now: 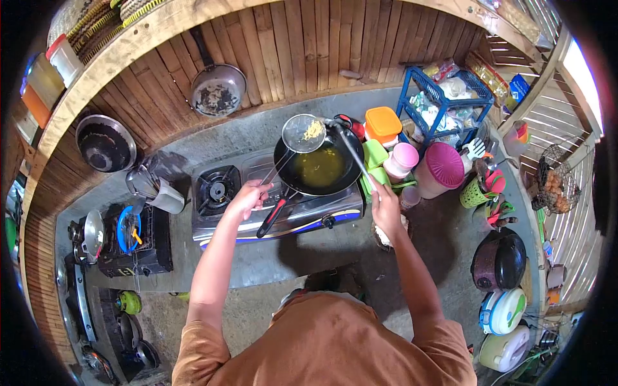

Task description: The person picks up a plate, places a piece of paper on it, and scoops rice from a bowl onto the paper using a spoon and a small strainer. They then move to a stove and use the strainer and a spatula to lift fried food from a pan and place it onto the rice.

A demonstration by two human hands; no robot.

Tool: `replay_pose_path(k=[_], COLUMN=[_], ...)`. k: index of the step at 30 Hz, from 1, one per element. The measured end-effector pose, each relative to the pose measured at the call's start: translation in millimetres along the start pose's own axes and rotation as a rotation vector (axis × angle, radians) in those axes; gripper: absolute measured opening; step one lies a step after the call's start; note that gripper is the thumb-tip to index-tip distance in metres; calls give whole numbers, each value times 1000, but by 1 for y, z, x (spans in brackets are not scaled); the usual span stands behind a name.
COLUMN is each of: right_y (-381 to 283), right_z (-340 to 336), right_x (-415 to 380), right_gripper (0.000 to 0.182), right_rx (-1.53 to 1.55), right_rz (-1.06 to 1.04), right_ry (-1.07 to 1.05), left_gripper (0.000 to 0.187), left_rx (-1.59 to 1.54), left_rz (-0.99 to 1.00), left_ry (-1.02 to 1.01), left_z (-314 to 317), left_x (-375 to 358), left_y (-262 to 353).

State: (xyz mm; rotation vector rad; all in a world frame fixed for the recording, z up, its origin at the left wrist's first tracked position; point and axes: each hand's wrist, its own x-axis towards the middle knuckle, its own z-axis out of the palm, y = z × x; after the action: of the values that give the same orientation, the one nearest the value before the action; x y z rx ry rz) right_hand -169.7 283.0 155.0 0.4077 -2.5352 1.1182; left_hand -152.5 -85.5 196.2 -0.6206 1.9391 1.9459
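Note:
My left hand (pixel 250 199) is closed round the thin handle of a round wire-mesh strainer (pixel 295 134). A small heap of pale yellow bits (pixel 313 130) lies in the mesh, over the far left rim of a black wok (pixel 283 168). Shallow yellowish oil (pixel 320 168) with a few loose bits covers the wok's bottom. My right hand (pixel 385 204) grips a long metal-handled cooking utensil (pixel 354 153), whose far end reaches the wok's back right rim. The wok sits on the right burner of a two-burner gas stove (pixel 257 219), its red-and-black handle (pixel 273 216) pointing towards me.
Right of the wok stand green containers (pixel 374 154), an orange-lidded tub (pixel 382 122), a pink-lidded jar (pixel 403 157) and a larger magenta-lidded container (pixel 443 166). Behind them is a blue rack (pixel 444 103). A frying pan (pixel 219 90) hangs on the wall. The left burner (pixel 217 190) is bare.

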Motion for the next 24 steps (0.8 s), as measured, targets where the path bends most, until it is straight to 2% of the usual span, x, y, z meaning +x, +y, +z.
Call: replay_pose_path(k=[3,7,17,19,24], right_y=[-8,-14,-7,-6,-3], right_z=[2,5,10,5,1], right_x=[-8,-7,-14,-9,12], right_gripper=[41,40,44,43,43], right_rx=[-97,-81,-196,-86,-83], right_rz=[-10,-14,14,-12,-34], right_ry=[-230,-178,-244,-173,-14], left_gripper=[16,16,13,13,13], left_rx=[24,35,-120,-126,-146], left_rz=[14,-5,-39,-39,-26], left_ry=[-40,-74,-123,-132,-147], left_z=[5,15,39,42,44], left_x=[1,4,1,-1,-3], left_y=[-3,-10,-23,-24,-32])
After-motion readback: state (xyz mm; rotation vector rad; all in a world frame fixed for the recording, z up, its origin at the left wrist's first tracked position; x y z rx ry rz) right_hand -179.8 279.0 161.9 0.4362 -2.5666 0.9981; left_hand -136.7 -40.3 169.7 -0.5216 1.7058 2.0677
